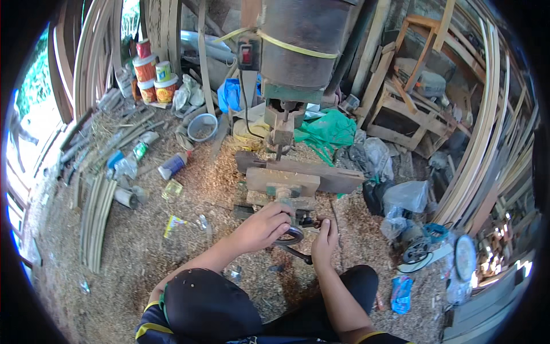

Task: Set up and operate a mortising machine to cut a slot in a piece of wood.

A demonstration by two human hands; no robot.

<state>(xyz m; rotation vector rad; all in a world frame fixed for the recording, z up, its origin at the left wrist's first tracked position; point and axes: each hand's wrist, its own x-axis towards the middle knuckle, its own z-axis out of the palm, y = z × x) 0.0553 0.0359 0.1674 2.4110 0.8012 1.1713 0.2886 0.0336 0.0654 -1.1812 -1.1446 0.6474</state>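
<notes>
My left hand [264, 227] is closed around the rim of a dark handwheel [295, 234] on the front of a drilling machine. To its right, my right hand [324, 243] has its fingers closed on a small dark crank handle [312, 222]. Beyond both hands a long wooden board [338, 179] lies crosswise, behind a shorter wooden block [283, 182] on the machine's vise. A drill bit [279, 151] points down at the board from the chuck; I cannot tell whether it touches. The machine's large round motor [306, 43] hangs above.
Wood shavings [217, 178] cover the ground. Paint tins [154, 77], a round tub [203, 127] and a bottle [172, 165] stand or lie at left. Green plastic sheeting [332, 131] is behind the board. At right are a power tool [421, 249] and leaning timber strips [478, 132].
</notes>
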